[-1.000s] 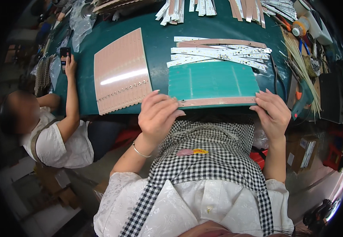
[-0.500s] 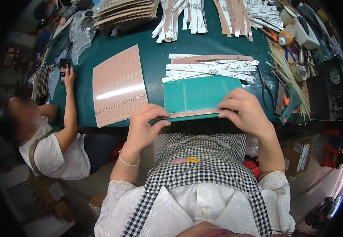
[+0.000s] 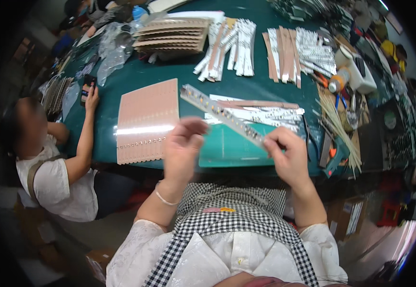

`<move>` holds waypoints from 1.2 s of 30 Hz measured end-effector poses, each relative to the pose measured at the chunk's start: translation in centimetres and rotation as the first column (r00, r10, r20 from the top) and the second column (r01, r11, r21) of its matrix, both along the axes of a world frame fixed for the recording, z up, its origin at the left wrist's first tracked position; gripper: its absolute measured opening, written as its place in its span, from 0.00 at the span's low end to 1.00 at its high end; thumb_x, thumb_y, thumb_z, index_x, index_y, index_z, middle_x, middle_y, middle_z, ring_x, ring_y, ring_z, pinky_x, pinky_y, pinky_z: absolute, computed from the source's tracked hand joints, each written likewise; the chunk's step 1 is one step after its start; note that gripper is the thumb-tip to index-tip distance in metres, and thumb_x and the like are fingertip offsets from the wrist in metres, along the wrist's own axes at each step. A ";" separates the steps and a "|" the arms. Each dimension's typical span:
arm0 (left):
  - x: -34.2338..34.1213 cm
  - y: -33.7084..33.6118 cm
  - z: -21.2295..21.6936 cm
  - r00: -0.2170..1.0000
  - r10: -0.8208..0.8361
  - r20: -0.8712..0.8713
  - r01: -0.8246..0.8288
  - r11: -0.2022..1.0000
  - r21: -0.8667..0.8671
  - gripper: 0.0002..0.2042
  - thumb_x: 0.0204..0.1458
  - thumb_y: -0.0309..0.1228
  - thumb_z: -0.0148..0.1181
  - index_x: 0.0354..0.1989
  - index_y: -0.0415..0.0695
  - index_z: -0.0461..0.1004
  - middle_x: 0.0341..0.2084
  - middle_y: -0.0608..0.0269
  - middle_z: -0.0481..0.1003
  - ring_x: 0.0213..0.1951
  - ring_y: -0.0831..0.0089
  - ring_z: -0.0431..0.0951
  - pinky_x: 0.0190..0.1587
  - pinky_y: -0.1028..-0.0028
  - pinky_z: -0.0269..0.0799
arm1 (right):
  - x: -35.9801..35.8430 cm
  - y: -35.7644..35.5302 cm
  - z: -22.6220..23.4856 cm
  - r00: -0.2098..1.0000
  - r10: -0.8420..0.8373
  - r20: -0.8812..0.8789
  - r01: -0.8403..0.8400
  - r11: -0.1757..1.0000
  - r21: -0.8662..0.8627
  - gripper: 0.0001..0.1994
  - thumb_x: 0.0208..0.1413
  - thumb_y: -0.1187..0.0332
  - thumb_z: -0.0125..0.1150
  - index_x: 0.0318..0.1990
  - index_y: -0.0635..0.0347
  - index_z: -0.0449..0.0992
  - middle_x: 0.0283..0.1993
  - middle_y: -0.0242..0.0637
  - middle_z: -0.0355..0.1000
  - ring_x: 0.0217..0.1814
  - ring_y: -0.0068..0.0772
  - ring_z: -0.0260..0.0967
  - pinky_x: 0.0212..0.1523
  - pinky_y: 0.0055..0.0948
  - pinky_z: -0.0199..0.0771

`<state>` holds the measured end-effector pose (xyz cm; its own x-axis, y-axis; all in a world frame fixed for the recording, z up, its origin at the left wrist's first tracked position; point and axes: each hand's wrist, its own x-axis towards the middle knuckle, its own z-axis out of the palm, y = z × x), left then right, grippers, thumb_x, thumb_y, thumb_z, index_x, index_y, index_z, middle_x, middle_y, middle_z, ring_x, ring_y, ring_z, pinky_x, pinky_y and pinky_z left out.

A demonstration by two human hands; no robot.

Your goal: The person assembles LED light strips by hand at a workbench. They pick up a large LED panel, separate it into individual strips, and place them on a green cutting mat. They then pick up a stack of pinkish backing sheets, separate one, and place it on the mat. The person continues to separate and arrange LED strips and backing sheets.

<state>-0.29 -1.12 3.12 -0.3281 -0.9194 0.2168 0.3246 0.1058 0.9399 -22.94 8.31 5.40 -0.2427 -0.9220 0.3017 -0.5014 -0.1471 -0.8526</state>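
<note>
A narrow circuit board strip with rows of small components is raised at a slant over the table. Its lower right end is pinched between the thumb and fingers of my right hand. My left hand, blurred by motion, is off the strip, with its thumb and loosely curled fingers apart. Below the strip lies a green board at the table's near edge. Several white and pinkish strips are piled across its far side. Left of my left hand is a pinkish panel of joined strips.
Stacked panels and bundles of strips stand farther back on the green table. To the right are pliers, a glue gun, thin pale sticks and a bottle. A person holding a phone sits at the left.
My right hand has lifted the strip off the green board and tilted it, showing its component side. My left hand has let go of the strip's other end. The view has shifted.
</note>
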 end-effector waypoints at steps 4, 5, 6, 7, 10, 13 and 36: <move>-2.6 0.9 0.2 0.995 -0.096 -0.012 0.096 0.995 -0.006 0.06 0.54 0.24 0.61 0.37 0.34 0.75 0.31 0.61 0.77 0.33 0.76 0.76 0.39 0.77 0.72 | 1.7 0.8 0.4 0.998 0.050 0.035 -0.052 0.997 0.066 0.03 0.48 0.77 0.63 0.30 0.66 0.76 0.28 0.40 0.72 0.26 0.31 0.69 0.28 0.25 0.68; -2.8 0.8 0.3 0.993 -0.114 -0.033 0.114 0.994 -0.004 0.06 0.54 0.24 0.61 0.36 0.33 0.75 0.31 0.60 0.77 0.32 0.76 0.77 0.37 0.77 0.73 | 1.8 0.9 0.3 0.996 0.088 0.023 -0.089 0.994 0.059 0.02 0.49 0.78 0.62 0.31 0.67 0.76 0.27 0.38 0.72 0.27 0.28 0.69 0.29 0.23 0.67; -2.9 0.8 0.4 0.990 -0.134 -0.047 0.134 0.991 -0.009 0.05 0.54 0.24 0.60 0.35 0.33 0.75 0.30 0.60 0.77 0.31 0.76 0.77 0.36 0.77 0.73 | 1.7 1.0 0.1 0.992 0.125 0.011 -0.125 0.991 0.054 0.02 0.49 0.78 0.61 0.31 0.67 0.76 0.27 0.36 0.71 0.27 0.25 0.68 0.29 0.22 0.66; -3.0 0.8 0.5 0.985 -0.163 -0.056 0.163 0.987 -0.013 0.05 0.55 0.24 0.60 0.35 0.33 0.75 0.29 0.60 0.77 0.30 0.76 0.77 0.35 0.78 0.73 | 1.6 1.2 -0.1 0.988 0.152 0.004 -0.152 0.987 0.049 0.02 0.50 0.79 0.60 0.32 0.67 0.76 0.27 0.34 0.71 0.27 0.23 0.67 0.30 0.21 0.66; -3.2 0.4 1.0 0.962 -0.251 -0.106 0.255 0.967 0.024 0.05 0.55 0.24 0.59 0.33 0.34 0.74 0.28 0.60 0.77 0.28 0.76 0.76 0.32 0.77 0.73 | 1.1 1.5 -0.6 0.939 0.179 0.293 -0.238 0.955 0.179 0.04 0.52 0.76 0.61 0.35 0.67 0.77 0.30 0.36 0.75 0.30 0.22 0.69 0.32 0.21 0.69; -3.5 -0.3 1.4 0.936 -0.295 -0.193 0.308 0.951 0.039 0.05 0.56 0.24 0.59 0.31 0.35 0.73 0.28 0.59 0.77 0.27 0.76 0.76 0.31 0.77 0.74 | 1.4 1.4 -0.7 0.666 0.145 0.732 -0.402 0.896 0.188 0.04 0.56 0.75 0.59 0.37 0.67 0.76 0.31 0.29 0.73 0.30 0.16 0.66 0.32 0.18 0.67; 2.3 -0.8 2.9 0.995 0.066 0.076 -0.048 0.976 -0.213 0.06 0.59 0.27 0.54 0.34 0.36 0.70 0.21 0.60 0.72 0.21 0.76 0.72 0.24 0.81 0.66 | 2.7 -6.9 -4.1 0.094 -0.229 0.969 -0.291 0.925 0.246 0.17 0.63 0.68 0.52 0.51 0.76 0.65 0.45 0.49 0.71 0.47 0.40 0.72 0.50 0.37 0.78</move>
